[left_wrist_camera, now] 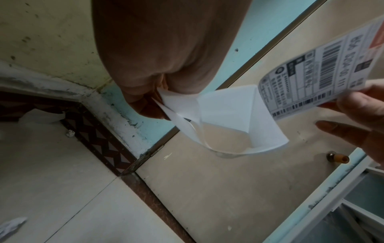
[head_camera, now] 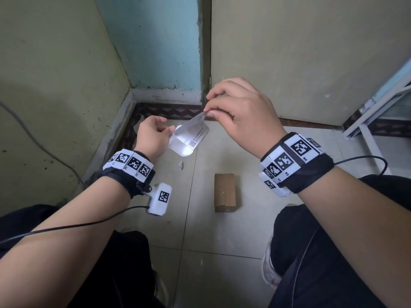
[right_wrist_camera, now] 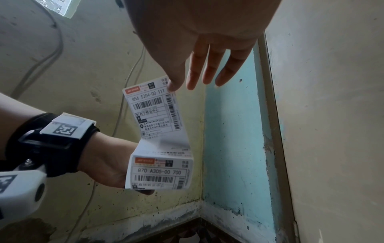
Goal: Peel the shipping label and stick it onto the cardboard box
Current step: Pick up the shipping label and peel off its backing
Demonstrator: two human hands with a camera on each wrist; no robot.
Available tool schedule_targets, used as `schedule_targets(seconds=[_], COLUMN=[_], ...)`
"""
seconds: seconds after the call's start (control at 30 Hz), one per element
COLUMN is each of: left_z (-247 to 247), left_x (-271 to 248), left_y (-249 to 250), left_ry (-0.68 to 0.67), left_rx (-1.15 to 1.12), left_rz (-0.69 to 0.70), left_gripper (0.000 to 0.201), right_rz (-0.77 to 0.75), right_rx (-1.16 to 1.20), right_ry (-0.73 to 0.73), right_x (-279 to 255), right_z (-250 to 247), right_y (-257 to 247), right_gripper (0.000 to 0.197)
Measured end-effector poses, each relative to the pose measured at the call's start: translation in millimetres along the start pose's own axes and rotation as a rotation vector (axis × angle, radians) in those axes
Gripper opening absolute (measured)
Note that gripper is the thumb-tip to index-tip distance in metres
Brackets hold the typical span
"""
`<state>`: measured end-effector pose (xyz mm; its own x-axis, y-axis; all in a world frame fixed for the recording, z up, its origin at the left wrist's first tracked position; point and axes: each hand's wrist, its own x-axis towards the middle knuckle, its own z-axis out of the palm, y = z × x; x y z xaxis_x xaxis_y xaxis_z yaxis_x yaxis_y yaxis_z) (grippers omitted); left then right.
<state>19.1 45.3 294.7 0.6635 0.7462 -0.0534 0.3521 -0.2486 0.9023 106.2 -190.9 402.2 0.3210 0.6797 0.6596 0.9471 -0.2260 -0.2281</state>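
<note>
A folded strip of white shipping labels (head_camera: 193,136) hangs in the air between both hands. My right hand (head_camera: 207,112) pinches the top corner of the upper label (right_wrist_camera: 152,108), printed 856 S204; its other fingers (right_wrist_camera: 209,65) point straight. My left hand (head_camera: 170,130) pinches the white backing (left_wrist_camera: 224,111) at the strip's lower left end. A second label (right_wrist_camera: 160,172), printed 870 A305, stays on the strip by the left hand (right_wrist_camera: 108,164). The small brown cardboard box (head_camera: 225,192) stands on the tiled floor below and between my arms, with neither hand touching it.
A crumpled paper scrap (head_camera: 180,166) lies on the floor left of the box. Walls meet in a corner ahead, with a beige door (head_camera: 300,63) to the right. A white metal frame (head_camera: 375,112) leans at far right. My dark-trousered knees flank the box.
</note>
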Motion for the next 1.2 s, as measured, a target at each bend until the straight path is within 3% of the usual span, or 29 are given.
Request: schedule_targets(seconds=[0.8,1.2], left_z=[6,4], left_x=[0,-3], left_y=[-21,-21], left_ry=[0.033,0.041], left_rx=[0.100,0.168], left_rz=[0.029,0.073], left_gripper=[0.034,0.033], right_rz=[0.213,0.398], right_rx=[0.141,0.211], right_ry=[0.114,0.164], right_x=[8,13], right_z=[-10,-18], right_y=[5,2], right_gripper=[0.015,0.015])
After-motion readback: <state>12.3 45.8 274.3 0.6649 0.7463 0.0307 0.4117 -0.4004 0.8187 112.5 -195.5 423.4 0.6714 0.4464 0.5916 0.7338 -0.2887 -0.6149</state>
